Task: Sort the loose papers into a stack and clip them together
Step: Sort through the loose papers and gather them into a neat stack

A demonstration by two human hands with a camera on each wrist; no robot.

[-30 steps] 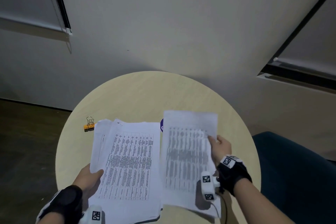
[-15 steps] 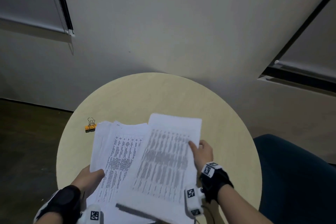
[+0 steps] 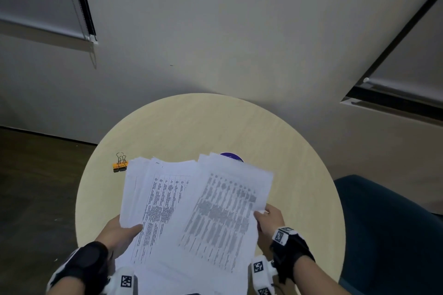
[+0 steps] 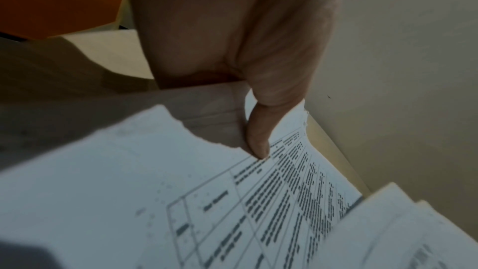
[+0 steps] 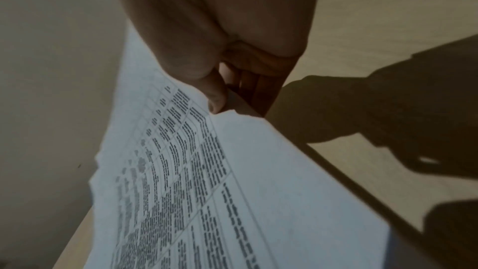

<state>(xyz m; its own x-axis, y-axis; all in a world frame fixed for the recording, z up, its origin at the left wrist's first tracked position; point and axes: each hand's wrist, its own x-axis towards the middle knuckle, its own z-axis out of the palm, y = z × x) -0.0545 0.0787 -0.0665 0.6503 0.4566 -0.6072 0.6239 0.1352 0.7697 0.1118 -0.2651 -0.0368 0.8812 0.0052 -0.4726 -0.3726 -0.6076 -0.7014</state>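
Note:
A loose stack of printed papers (image 3: 158, 201) is held above the round table, my left hand (image 3: 124, 229) gripping its left edge with the thumb on top (image 4: 256, 140). My right hand (image 3: 266, 217) pinches the right edge of a second batch of printed sheets (image 3: 225, 211), which lies tilted over the right part of the stack; the thumb shows on top in the right wrist view (image 5: 214, 97). An orange binder clip (image 3: 119, 164) lies on the table beyond the stack's far left corner, apart from both hands.
The round pale wooden table (image 3: 191, 127) stands against a light wall. A purple round object (image 3: 231, 157) peeks out behind the papers' far edge. A dark blue chair (image 3: 388, 230) is at the right. Dark floor lies to the left.
My right hand has carried its sheets leftward from beside the stack to lie over it, now tilted. The left hand has kept its grip on the stack.

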